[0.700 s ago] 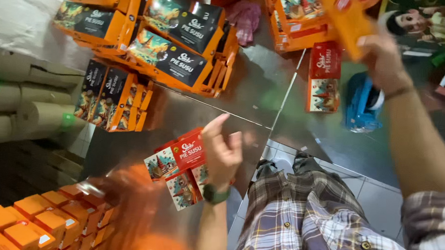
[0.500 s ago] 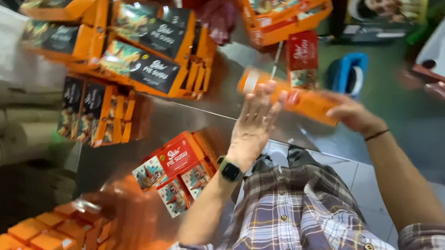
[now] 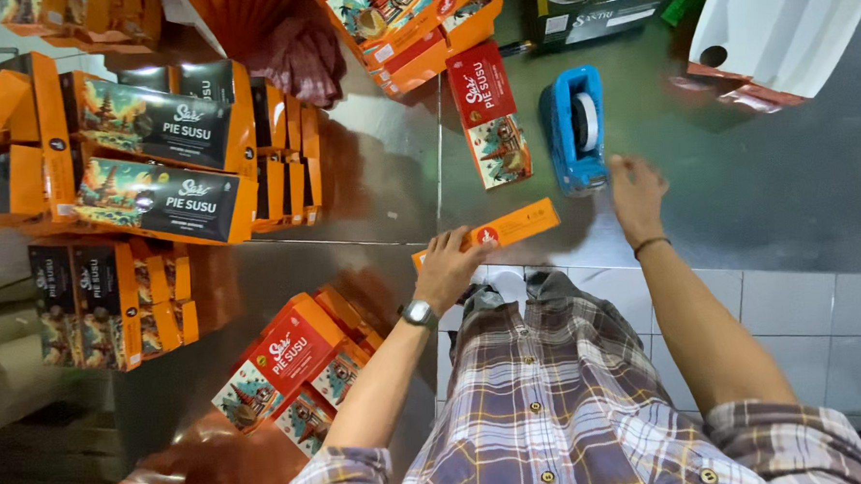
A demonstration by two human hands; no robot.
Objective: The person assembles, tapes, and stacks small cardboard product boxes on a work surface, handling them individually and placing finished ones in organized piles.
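1. The left hand (image 3: 448,267), a watch on its wrist, grips one end of a long flat orange cardboard box (image 3: 496,231), fingers curled over it.
2. That box lies on the steel table (image 3: 757,194), close to its near edge.
3. The right hand (image 3: 635,192) hovers with fingers spread, holding nothing, just beside the blue tape dispenser (image 3: 575,127).
4. A red picture-printed box (image 3: 488,112) lies left of the dispenser.
5. Stacks of orange-and-black boxes (image 3: 161,157) fill the left side.
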